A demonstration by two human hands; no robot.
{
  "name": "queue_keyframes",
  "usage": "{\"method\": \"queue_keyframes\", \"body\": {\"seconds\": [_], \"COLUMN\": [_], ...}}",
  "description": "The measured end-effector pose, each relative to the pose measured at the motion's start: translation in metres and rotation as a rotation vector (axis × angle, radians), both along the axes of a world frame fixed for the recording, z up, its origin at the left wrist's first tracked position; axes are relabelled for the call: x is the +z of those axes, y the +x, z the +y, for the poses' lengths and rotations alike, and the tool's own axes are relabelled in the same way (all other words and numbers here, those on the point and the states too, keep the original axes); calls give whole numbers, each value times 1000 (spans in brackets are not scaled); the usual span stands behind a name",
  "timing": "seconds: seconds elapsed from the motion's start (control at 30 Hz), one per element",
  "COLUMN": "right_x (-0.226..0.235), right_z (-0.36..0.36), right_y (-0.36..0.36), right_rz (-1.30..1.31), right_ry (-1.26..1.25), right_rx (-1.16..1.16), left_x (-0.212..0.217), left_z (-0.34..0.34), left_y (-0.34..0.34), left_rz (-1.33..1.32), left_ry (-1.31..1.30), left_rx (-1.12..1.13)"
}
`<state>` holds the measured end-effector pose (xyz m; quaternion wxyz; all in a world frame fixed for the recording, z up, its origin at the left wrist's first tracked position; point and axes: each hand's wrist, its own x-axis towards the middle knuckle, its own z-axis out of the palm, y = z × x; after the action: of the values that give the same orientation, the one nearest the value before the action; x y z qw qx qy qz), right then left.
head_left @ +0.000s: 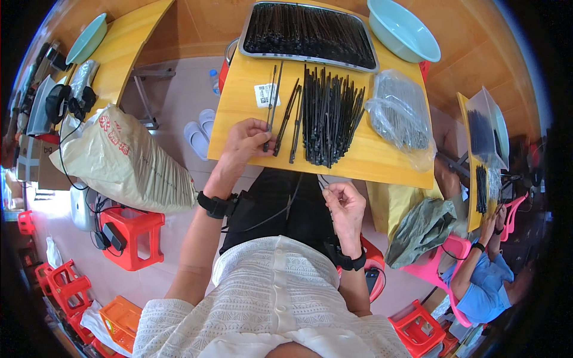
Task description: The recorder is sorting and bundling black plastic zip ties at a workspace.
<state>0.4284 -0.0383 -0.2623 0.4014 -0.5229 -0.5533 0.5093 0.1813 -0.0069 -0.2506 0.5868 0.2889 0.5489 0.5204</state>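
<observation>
I see the left hand [246, 141] pinching slim, stiff-looking black strips [277, 88] near their lower ends, their lengths reaching forward past the fingertips over the yellow wooden table [236, 98]; the right hand [347, 210], below the table edge, pinches a thin dark piece [331, 218], mostly hidden; rightward lies a dense black bundle [330, 119].

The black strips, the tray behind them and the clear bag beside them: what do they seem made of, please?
Black strips: plastic or coated metal, given their dark, faint sheen.
Tray: probably metal, from its shiny silvery rim.
Clear bag: likely thin plastic, see-through and wrinkled.
</observation>
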Motion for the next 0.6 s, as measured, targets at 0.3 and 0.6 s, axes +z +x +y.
{"method": "queue_keyframes", "body": {"seconds": [0.3, 0.6], "right_x": [16, 64], "right_z": [1, 16], "right_y": [-7, -41], "right_rz": [123, 328], "right_ry": [-102, 59], "right_rx": [17, 165], "left_x": [19, 37], "left_z": [-12, -42], "left_y": [3, 47], "left_rz": [-23, -47], "left_ry": [90, 168], "left_rx": [-12, -108]}}
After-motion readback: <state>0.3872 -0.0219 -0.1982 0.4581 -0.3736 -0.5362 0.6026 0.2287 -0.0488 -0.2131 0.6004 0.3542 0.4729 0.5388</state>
